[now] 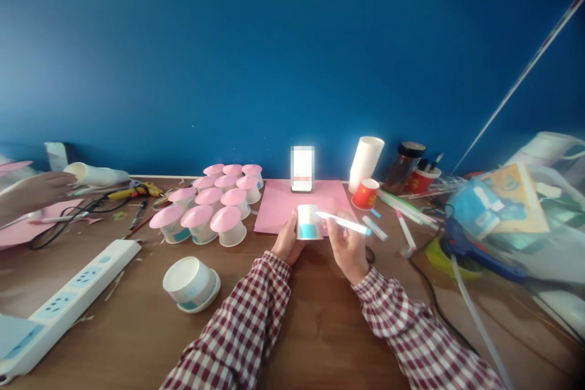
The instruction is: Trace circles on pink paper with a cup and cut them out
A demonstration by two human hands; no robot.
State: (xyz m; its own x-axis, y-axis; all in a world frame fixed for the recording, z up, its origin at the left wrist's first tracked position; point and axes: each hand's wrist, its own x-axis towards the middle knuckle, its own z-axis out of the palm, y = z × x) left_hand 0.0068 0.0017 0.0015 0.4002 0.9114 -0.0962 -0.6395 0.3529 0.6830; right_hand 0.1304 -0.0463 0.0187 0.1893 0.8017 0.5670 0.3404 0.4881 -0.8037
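1. The paper cup point(308, 214) is held up in front of the near edge of a pink sheet point(274, 207), with a blue patch low on its wall.
2. The left hand point(287, 241) is closed around the side of that cup, steadying it.
3. The right hand point(347, 250) pinches a marker point(353, 225), its white end right by the cup and its light-blue end pointing away (whether the white end actually touches the wall, I cannot tell).
4. The step in hand looks like marking or drawing on the cup. The next move seems to call for a still cup, light contact from the marker and perhaps a small turn by the left hand.
5. On the far part of the sheet stands a phone point(302, 172), its screen blurred out.
6. To the left, cups topped with pink discs point(208, 196) stand in close rows; nearer the person sits a tilted white cup point(183, 274).
7. To the right are a red cup point(365, 195) and, just behind it, a stack of white cups point(365, 161).
8. Farther left lie a power strip point(75, 301) and a yellow glue gun point(137, 191), with another person's hand point(36, 195) at the edge.
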